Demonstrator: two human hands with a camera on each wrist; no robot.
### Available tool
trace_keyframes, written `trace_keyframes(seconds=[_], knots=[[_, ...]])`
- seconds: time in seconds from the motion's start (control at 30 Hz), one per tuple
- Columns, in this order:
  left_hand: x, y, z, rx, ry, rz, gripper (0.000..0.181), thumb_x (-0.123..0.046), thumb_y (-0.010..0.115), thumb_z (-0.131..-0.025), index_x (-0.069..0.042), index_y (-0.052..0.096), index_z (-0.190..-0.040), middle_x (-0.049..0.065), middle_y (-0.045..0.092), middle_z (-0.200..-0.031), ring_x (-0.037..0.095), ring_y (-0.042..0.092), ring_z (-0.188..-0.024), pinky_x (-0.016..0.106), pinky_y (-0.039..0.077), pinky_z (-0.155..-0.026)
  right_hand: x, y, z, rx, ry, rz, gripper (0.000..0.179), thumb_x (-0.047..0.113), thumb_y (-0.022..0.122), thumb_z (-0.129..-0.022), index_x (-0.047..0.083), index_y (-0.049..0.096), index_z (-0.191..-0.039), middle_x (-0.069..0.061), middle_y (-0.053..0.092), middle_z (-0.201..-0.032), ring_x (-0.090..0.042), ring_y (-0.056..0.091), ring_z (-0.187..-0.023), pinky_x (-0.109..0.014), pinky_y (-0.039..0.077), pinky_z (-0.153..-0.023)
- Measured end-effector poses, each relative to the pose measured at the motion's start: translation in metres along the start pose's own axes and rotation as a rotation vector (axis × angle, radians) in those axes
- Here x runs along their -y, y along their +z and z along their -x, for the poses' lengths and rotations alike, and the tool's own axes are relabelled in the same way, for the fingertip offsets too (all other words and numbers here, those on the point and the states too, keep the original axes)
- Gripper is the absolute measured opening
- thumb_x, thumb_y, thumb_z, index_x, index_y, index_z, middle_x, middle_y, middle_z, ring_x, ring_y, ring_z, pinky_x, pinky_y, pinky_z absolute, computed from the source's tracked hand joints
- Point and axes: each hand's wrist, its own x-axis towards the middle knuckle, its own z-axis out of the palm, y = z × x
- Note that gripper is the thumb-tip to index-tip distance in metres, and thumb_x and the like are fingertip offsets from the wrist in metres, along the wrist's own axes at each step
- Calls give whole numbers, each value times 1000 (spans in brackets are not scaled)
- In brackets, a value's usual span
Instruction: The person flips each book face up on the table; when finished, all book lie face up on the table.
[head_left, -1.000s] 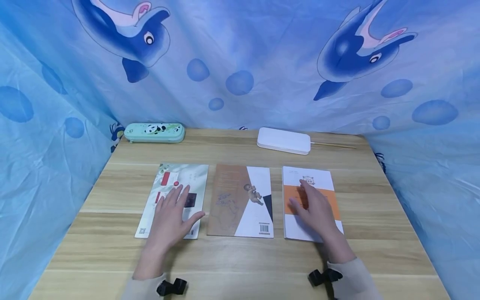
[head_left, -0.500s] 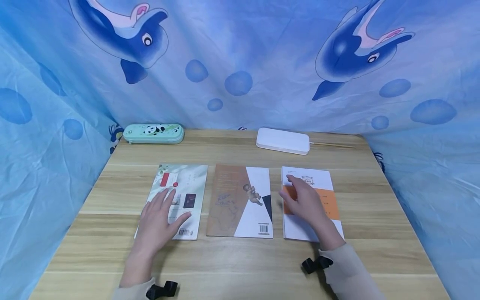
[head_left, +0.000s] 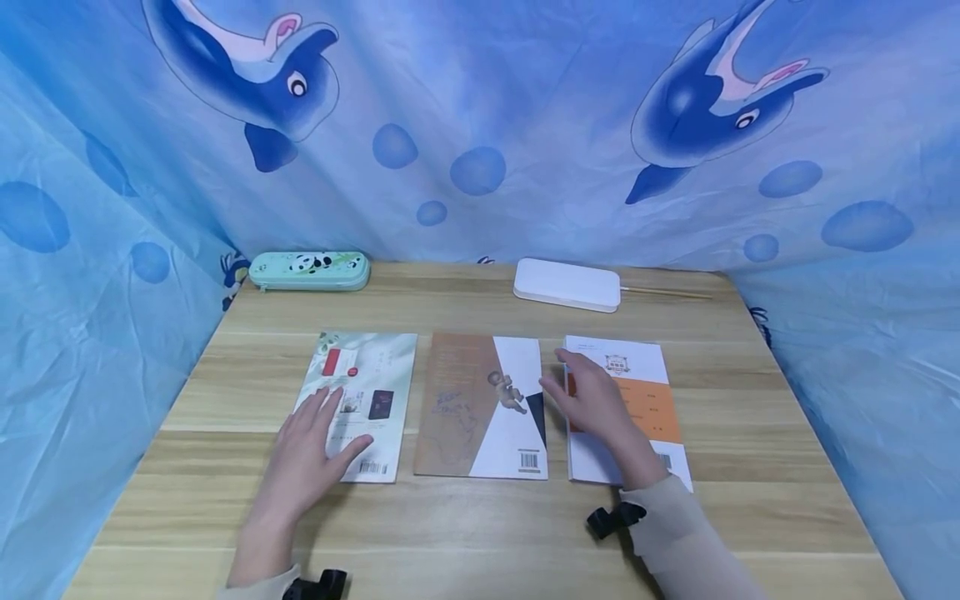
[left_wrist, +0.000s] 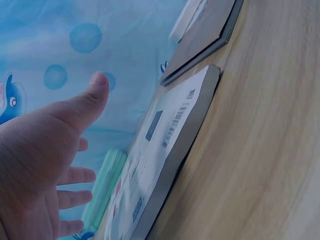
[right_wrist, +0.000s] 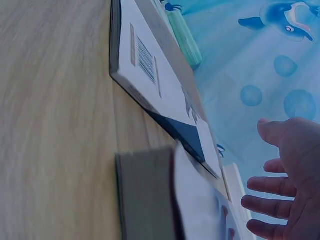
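Three books lie flat in a row on the wooden table. My left hand (head_left: 303, 462) hovers over the left side of the pale green book (head_left: 382, 358), its fingers spread. The left wrist view shows that hand held above the book's cover with nothing in it. In the middle is the brown and white book (head_left: 457, 417), with a baby figure and a barcode on its cover. My right hand (head_left: 600, 408), fingers loosely extended, is above the left part of the thick white and orange book (head_left: 652, 408). In the right wrist view it stands apart from the books and holds nothing.
Along the table's back edge are a mint-green pencil case (head_left: 309, 272) with pandas at left and a white flat box (head_left: 567, 284) at right. A thin stick (head_left: 667, 292) lies beside the box. A blue dolphin-print curtain (head_left: 480, 100) encloses the table.
My left hand has drawn back to the left and toward me, uncovering more of the green book. My right hand has shifted left, toward the middle book. The books have stayed put.
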Motion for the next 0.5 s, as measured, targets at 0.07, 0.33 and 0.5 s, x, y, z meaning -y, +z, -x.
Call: trace_keyframes(seconds=[0.07, 0.33, 0.5], knots=[[2, -1, 2, 4, -6, -2, 89, -51, 74, -89, 2, 39, -152, 30, 32, -157, 50, 27, -143, 68, 22, -114, 2, 3, -2, 11, 7, -10, 64, 44, 67, -96, 4, 52, -145, -15, 57, -144, -34, 49, -137, -52, 40, -114], [9, -3, 7, 10, -23, 14, 88, -48, 74, -90, 3, 38, -152, 32, 31, -156, 54, 27, -142, 71, 22, -112, 8, 17, -10, 50, 25, -23, 65, 48, 65, -96, 8, 53, -145, -13, 55, -147, -32, 47, -139, -50, 39, -115], [14, -5, 12, -5, -20, 33, 88, -49, 72, -91, 6, 39, -151, 32, 31, -155, 55, 27, -141, 72, 22, -111, 13, 25, -15, 48, 9, -5, 63, 47, 67, -96, 9, 54, -145, -13, 56, -146, -33, 49, -138, -51, 41, -113]])
